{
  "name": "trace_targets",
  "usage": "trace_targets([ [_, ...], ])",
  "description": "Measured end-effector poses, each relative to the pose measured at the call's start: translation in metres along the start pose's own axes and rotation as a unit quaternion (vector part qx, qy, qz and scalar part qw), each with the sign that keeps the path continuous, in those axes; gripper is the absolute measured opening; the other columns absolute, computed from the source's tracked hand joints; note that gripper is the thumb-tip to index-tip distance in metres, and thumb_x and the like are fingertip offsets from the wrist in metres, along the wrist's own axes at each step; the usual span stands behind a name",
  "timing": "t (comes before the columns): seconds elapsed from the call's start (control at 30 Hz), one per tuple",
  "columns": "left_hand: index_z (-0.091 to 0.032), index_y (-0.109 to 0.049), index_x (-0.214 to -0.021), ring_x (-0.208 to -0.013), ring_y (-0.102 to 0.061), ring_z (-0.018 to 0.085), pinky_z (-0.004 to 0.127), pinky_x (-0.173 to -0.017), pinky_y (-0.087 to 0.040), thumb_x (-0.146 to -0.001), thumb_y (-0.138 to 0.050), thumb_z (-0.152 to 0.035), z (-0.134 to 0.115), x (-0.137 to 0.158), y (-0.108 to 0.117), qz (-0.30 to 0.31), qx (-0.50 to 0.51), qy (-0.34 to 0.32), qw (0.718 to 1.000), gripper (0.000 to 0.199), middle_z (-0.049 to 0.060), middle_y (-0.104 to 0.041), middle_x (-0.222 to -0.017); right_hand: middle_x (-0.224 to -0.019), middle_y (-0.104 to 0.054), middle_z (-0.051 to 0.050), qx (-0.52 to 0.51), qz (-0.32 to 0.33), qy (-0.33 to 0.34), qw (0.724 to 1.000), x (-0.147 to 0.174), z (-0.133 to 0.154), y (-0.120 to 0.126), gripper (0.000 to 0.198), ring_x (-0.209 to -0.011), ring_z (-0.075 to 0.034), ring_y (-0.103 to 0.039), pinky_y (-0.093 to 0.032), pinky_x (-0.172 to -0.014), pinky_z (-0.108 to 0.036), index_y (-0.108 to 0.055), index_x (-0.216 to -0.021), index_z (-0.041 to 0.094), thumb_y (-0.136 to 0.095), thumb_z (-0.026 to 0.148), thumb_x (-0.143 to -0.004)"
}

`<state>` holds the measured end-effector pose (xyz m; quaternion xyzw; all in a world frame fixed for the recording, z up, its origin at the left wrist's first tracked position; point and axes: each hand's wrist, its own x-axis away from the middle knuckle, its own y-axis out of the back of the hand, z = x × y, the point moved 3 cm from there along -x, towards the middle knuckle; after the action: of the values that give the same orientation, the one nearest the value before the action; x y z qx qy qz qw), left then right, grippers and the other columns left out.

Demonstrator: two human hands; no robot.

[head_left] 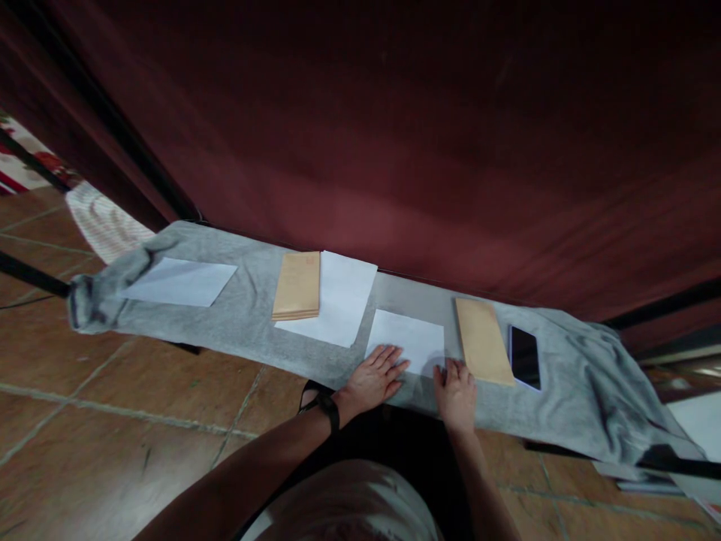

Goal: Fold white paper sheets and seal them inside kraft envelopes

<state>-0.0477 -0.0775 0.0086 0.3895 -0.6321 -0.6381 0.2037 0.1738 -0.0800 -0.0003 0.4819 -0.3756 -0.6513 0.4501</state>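
Note:
A white sheet of paper (408, 338) lies flat on the grey cloth in front of me. My left hand (376, 378) rests on its lower left corner, fingers stretched out and slightly spread. At the lower right corner of that paper is my right hand (455, 391), its fingers lying on the edge and the cloth. Just right of it sits a single brown envelope (485, 342). To the left, a small stack of brown envelopes (297, 285) partly covers larger white paper (345, 297). Neither hand is lifting anything.
Grey cloth (248, 323) covers a long narrow surface. A phone (525, 357) lies beyond the single envelope, and another white sheet (183, 282) is at the far left. A dark red curtain (360, 150) hangs behind, with black bars at both sides. Tiled floor (169, 383) shows below.

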Motion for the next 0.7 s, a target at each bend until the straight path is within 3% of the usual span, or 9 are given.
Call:
trace_targets([
  [0.13, -0.026, -0.041, -0.15, -0.146, -0.035, 0.023, 0.045, -0.122, -0.02, -0.102, -0.043, -0.044, 0.0, 0.0, -0.001, 0.002, -0.01, 0.0, 1.0, 0.051, 0.007, -0.04, -0.158, -0.1, -0.068, -0.021, 0.005, 0.027, -0.05, 0.998, -0.023, 0.002, 0.001, 0.037, -0.097, -0.032, -0.067, -0.049, -0.082, -0.04, -0.065, -0.108, 0.012, -0.048, 0.043, -0.095],
  [0.3, -0.027, -0.043, -0.149, -0.146, -0.036, 0.025, 0.045, -0.121, -0.02, -0.101, -0.044, -0.046, 0.0, 0.0, -0.002, -0.01, -0.015, 0.005, 1.0, 0.051, 0.008, -0.04, -0.158, -0.084, -0.071, -0.013, -0.1, 0.046, -0.101, 0.989, -0.036, -0.006, -0.006, 0.03, -0.082, -0.028, -0.07, -0.05, -0.072, -0.035, -0.061, -0.093, 0.019, -0.051, 0.047, -0.089],
  [0.5, -0.027, -0.039, -0.151, -0.147, -0.034, 0.024, 0.046, -0.122, -0.018, -0.101, -0.045, -0.045, 0.0, 0.0, -0.002, -0.016, -0.005, 0.008, 1.0, 0.054, 0.007, -0.037, -0.16, -0.067, -0.065, -0.007, -0.178, 0.055, -0.102, 0.977, -0.037, -0.01, -0.009, 0.035, -0.067, -0.024, -0.065, -0.047, -0.063, -0.034, -0.056, -0.07, 0.024, -0.048, 0.055, -0.084],
  [0.7, -0.026, -0.027, -0.156, -0.151, -0.025, 0.022, 0.044, -0.124, -0.018, -0.101, -0.043, -0.045, 0.003, 0.003, 0.008, -0.045, -0.003, 0.011, 0.999, 0.06, 0.006, -0.028, -0.164, -0.062, -0.06, -0.002, -0.266, 0.033, -0.105, 0.958, -0.055, 0.0, 0.004, 0.049, -0.057, -0.02, -0.059, -0.046, -0.053, -0.03, -0.055, -0.076, 0.022, -0.036, 0.066, -0.089],
])
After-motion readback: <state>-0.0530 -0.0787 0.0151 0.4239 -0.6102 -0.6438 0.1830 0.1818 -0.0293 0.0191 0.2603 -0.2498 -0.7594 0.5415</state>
